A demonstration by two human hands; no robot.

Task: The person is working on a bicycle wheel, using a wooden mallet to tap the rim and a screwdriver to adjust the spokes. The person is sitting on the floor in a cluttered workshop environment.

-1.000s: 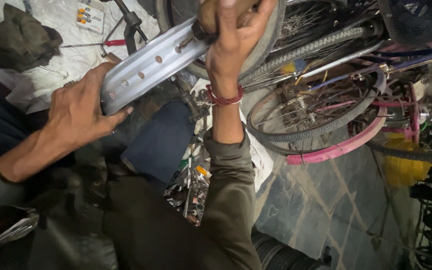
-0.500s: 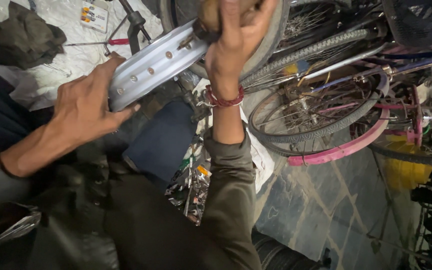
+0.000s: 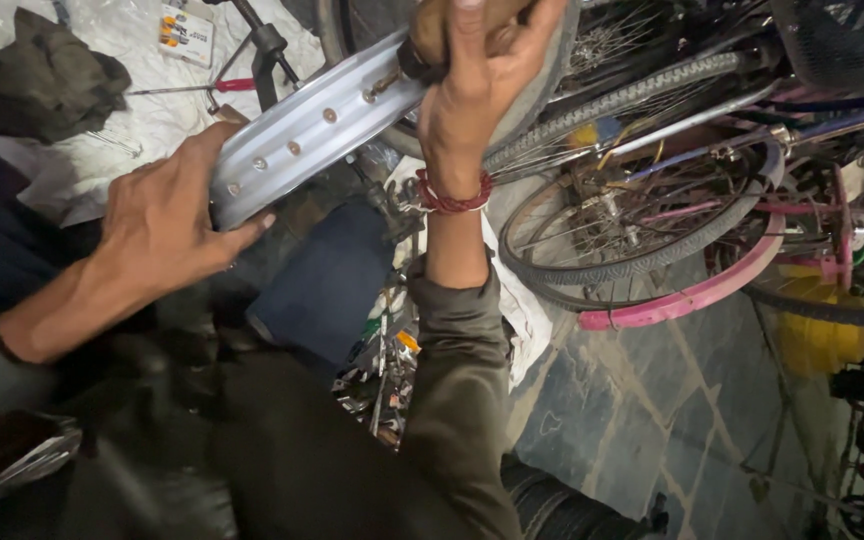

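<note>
Head view: left hand (image 3: 167,225) clamped on lower end of curved silver metal wheel rim (image 3: 302,135), held slantwise above lap. Right hand (image 3: 472,85) closed round wooden-handled tool (image 3: 432,30) pressed against rim's upper end. Pink-rimmed bicycle wheel (image 3: 692,290) lies rightward.

The wheel rim (image 3: 312,135) runs slantwise across the upper middle. The left hand (image 3: 167,225) grips its lower left end; the right hand (image 3: 472,80) closes on a tool handle (image 3: 432,30) at its upper right. A screwdriver (image 3: 197,88) lies behind the rim, far left. Bicycle wheels (image 3: 632,230) stack to the right, above the floor (image 3: 652,430).
</note>
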